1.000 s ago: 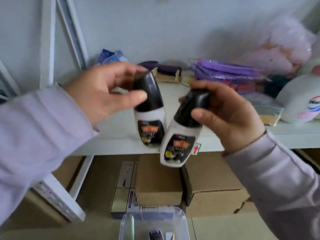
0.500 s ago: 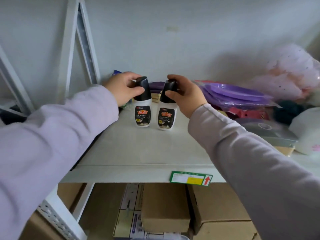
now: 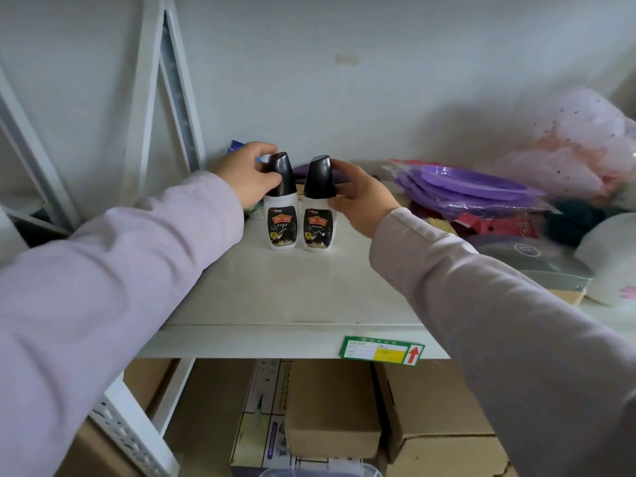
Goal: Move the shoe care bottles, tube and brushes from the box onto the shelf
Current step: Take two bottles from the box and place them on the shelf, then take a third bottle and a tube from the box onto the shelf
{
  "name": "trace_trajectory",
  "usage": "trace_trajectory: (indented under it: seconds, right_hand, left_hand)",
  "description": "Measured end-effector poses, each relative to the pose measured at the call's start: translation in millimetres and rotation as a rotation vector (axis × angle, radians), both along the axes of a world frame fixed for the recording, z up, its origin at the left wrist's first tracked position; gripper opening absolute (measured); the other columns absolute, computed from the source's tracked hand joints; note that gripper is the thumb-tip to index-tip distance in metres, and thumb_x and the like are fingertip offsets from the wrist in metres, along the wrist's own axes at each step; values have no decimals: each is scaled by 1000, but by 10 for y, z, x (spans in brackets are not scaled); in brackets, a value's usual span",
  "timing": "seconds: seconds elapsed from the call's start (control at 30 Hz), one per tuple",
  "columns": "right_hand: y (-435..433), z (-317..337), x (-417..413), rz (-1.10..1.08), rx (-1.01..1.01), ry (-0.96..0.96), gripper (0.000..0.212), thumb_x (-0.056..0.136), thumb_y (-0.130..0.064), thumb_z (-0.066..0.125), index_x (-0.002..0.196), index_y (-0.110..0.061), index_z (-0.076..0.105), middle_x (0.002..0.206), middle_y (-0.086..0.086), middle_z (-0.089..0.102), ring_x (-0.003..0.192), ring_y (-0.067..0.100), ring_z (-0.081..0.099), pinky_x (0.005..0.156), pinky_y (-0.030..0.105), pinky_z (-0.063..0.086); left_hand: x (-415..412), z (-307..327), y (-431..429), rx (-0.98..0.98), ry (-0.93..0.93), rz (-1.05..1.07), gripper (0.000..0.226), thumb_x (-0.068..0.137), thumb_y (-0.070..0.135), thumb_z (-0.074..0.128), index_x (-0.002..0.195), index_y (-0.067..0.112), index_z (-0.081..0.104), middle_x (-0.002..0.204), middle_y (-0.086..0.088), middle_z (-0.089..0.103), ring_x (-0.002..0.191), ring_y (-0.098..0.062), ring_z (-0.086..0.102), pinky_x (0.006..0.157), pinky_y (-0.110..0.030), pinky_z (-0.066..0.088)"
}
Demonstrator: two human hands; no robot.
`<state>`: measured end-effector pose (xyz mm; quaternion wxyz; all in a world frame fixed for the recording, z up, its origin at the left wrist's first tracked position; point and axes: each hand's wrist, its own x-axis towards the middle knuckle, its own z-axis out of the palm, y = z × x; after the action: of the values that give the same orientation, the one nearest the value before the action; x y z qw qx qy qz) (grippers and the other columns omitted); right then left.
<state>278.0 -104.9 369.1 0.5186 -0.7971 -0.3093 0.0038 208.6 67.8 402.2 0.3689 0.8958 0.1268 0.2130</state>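
Two white shoe care bottles with black caps stand upright side by side on the white shelf [image 3: 292, 297], towards its back. My left hand [image 3: 247, 177] holds the black cap of the left bottle [image 3: 280, 225], thumb in front and fingers behind. My right hand [image 3: 361, 201] grips the cap of the right bottle [image 3: 318, 228] from the right side. Both bottle bases rest on the shelf board. A sliver of the clear plastic box [image 3: 320, 471] shows at the bottom edge; its contents are hidden. A purple brush [image 3: 299, 170] lies behind the bottles.
Purple plastic plates in a bag [image 3: 475, 187], a pink fluffy bundle [image 3: 578, 146] and a white round object [image 3: 609, 259] fill the shelf's right side. White slotted uprights [image 3: 179, 98] stand at the left. Cardboard boxes [image 3: 330, 407] sit below the shelf.
Both hands carried the bottles from in front of the shelf edge to its back and stood them upright there. Since half a second ago the bottles stand closer together.
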Motion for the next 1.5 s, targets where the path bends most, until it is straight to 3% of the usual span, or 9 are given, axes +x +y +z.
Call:
trace_trajectory:
  seconds: [0.27,0.47,0.67,0.83,0.93,1.03,1.2,1.33,1.5]
  right_hand:
    - [-120,-38,-111,-4,-51,40,70,86,3,53,144,-23,23,137,13,51,123,23,52,109,40,39]
    - [-590,-263,-1038,-25,78,-273,34,81,2,60,102,-25,58,84,-7,63,81,8,62,75,13,49]
    - [-961,-1106,-1632,137,-40,-275,16,76,-3,65,83,-17,67,78,-11,63,74,-4,59,68,5,47]
    - [-1127,-2200,-1830,238,-518,12,21,83,-5,55,84,-23,66,76,-19,57,64,-13,52,63,-2,39]
    - [-1195,-2706,-1873,303,-840,134,30,88,-6,46,103,-25,65,108,-8,65,98,9,61,89,19,47]
    - [-1164,-3041,-1872,430,-1178,268,39,91,-6,45,123,-25,56,136,3,52,123,23,50,106,28,38]
    - [-917,-3536,-1772,361,-1381,537,36,89,-27,52,122,-13,55,130,10,56,114,27,54,102,35,41]
    - [-886,-3765,-1728,309,-1390,462,30,87,-25,55,114,-15,60,123,12,61,113,30,57,82,35,42]
    - [-935,-3804,-1726,327,-1420,372,33,88,-21,53,120,-17,58,127,12,59,118,32,55,77,36,41]
  left_hand:
    - [-156,26,-101,166,-64,93,43,83,20,54,126,27,55,135,0,57,121,-18,55,102,-29,43]
    - [-1038,-403,-736,294,-267,-248,18,81,8,61,93,19,68,93,5,64,73,8,55,65,-4,43]
    - [-1539,-1502,-991,254,252,-495,15,78,16,62,85,25,70,70,19,59,64,17,53,63,3,36]
    - [-1630,-2563,-1097,261,834,-618,26,85,11,53,106,12,67,105,-4,71,88,-12,59,75,-13,42]
    - [-1711,-2994,-1215,350,935,-617,33,85,11,50,114,18,64,103,0,65,94,-19,59,74,-15,43]
    - [-1767,-3335,-1379,493,1005,-743,40,88,12,51,125,25,58,130,-4,59,117,-28,56,98,-31,45]
    - [-1746,-3665,-1662,652,1060,-812,40,89,35,49,123,14,57,130,-8,60,121,-26,54,100,-32,42]
    - [-1696,-3737,-1726,628,1131,-850,42,89,14,45,131,6,48,140,-17,44,134,-33,36,108,-45,35]
    - [-1678,-3815,-1716,516,1258,-731,41,91,19,39,123,0,54,129,-24,54,123,-38,48,100,-42,40]
